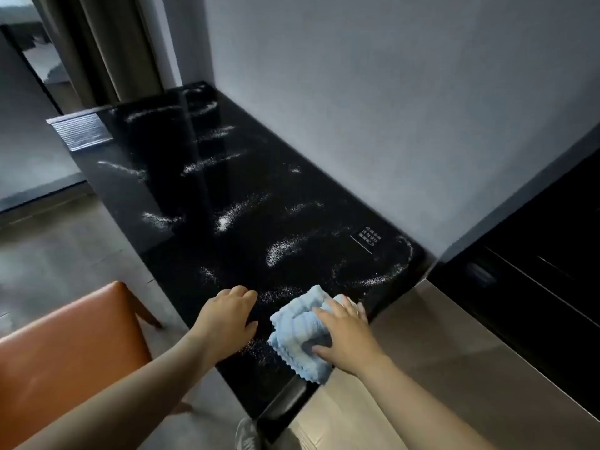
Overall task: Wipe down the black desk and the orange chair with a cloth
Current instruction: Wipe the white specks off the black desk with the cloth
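The glossy black desk (201,196) runs from the near edge away along a grey wall, streaked with white powdery smears. A folded light-blue cloth (297,332) lies on its near right corner. My right hand (347,336) presses flat on the cloth, with the fingers spread over its right side. Left of it, my left hand (227,316) rests on the desk's near edge, fingers bent loosely and holding nothing. The orange chair (61,362) stands at the lower left, beside the desk, only its seat or back showing.
A grey wall (389,108) borders the desk on the right. A silver-topped unit with dark cabinet fronts (532,303) adjoins the desk's right end. Brown curtains (107,43) hang at the far left. Wood-tone floor (65,241) lies left of the desk. A shoe (248,435) shows below.
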### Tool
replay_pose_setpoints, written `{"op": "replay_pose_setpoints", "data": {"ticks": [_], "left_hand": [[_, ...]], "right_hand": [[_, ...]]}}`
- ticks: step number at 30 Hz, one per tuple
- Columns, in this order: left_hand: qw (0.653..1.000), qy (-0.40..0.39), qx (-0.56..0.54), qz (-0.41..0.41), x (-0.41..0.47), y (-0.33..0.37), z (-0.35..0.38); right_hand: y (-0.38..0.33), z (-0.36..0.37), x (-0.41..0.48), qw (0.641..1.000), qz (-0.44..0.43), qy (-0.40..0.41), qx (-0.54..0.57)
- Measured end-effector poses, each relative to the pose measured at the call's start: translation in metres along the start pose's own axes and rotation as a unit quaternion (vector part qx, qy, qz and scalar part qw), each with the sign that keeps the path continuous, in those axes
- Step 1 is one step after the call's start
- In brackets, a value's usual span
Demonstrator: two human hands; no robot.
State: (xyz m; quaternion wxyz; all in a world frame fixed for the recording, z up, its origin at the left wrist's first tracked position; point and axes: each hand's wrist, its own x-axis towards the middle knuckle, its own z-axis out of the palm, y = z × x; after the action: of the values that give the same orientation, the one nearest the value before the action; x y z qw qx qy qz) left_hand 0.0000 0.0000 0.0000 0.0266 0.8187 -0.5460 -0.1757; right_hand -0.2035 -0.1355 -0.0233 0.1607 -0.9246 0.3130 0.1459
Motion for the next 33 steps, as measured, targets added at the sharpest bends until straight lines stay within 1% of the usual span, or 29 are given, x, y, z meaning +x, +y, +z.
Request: {"op": "replay_pose_setpoints", "data": {"ticks": [2, 5, 8, 14, 20, 24, 28, 31, 33], "left_hand": [[1.000, -0.009, -0.008, 0.001, 0.009, -0.006, 0.006], [0.999, -0.029, -0.011, 0.009, 0.016, -0.009, 0.015], [0.999, -0.024, -0.021, 0.011, 0.021, -0.011, 0.021], [0.999, -0.040, -0.024, 0.004, 0.025, -0.012, 0.033], [0.999, -0.048, -0.017, -0.004, 0.025, -0.014, 0.036], [0.998, -0.050, -0.021, -0.015, 0.026, -0.011, 0.035], [0.998, -0.037, -0.035, -0.022, 0.028, -0.007, 0.030], [0.998, -0.013, -0.063, -0.027, 0.030, -0.001, 0.020], [0.995, 0.002, -0.092, -0.036, 0.029, 0.004, 0.012]], "right_hand": [[0.001, 0.007, 0.005, 1.000, -0.016, -0.016, 0.000], [0.009, 0.018, 0.005, 0.999, -0.015, -0.033, -0.001], [0.017, 0.023, 0.009, 0.999, -0.021, -0.016, -0.046], [0.023, 0.033, 0.027, 0.997, -0.023, 0.003, -0.074], [0.023, 0.037, 0.048, 0.998, -0.017, 0.032, -0.054], [0.026, 0.034, 0.051, 0.998, -0.030, 0.057, -0.004], [0.034, 0.019, 0.039, 0.992, -0.030, 0.091, 0.087], [0.036, -0.002, 0.025, 0.976, 0.037, 0.116, 0.182], [0.038, -0.013, 0.016, 0.951, 0.108, 0.119, 0.263]]}}
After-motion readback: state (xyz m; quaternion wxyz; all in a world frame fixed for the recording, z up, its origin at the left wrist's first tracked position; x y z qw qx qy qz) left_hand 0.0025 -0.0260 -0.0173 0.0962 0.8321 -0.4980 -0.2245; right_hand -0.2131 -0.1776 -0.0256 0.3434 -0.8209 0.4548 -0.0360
